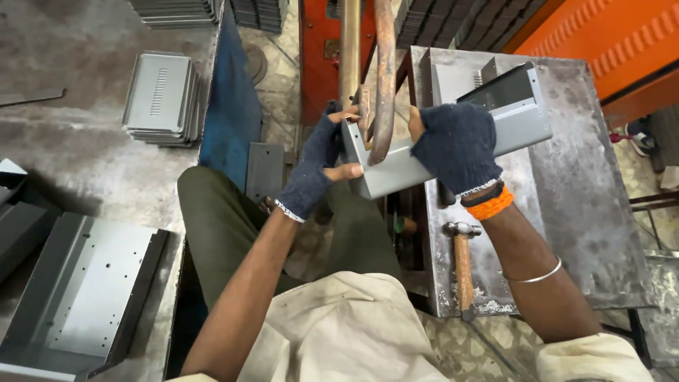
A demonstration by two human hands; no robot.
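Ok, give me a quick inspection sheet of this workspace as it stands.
Surface: worn steel bench, scratched.
Job's things: grey bent sheet-metal bracket held against the rusty curved rod.
Clutter: hammer on the bench; stacked grey panels and a large panel on the floor.
Grippers: left hand and right hand, both gloved, grip the bracket.
Cables: nothing seen.
Surroundings: orange machine body, blue panel.

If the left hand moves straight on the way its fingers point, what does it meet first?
The left hand points right along the grey sheet-metal part; probably the rusty curved rod comes first, though depth is unclear.
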